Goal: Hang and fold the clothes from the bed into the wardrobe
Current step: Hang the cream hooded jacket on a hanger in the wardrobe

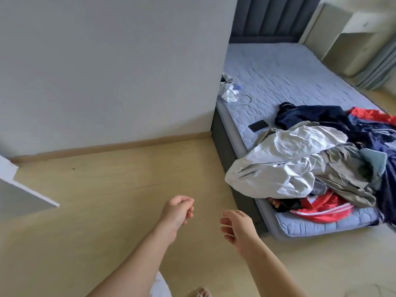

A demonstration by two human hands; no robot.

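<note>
A heap of clothes [317, 159] lies on the near end of the bed [285, 76], at the right. A white garment [285, 166] is on top at the front, with dark blue, khaki and red pieces behind and under it. My left hand [177, 209] hangs over the floor left of the bed, fingers loosely curled, holding nothing. My right hand [237, 226] is beside it, nearer the bed corner, fingers relaxed and empty. Neither hand touches the clothes.
A black phone [258, 125] lies on the mattress near the pile. A small white bundle with a cable [230, 93] sits by the wall edge. A white panel corner [25, 196] juts in at the left. Pale wooden floor [107, 200] spreads in front.
</note>
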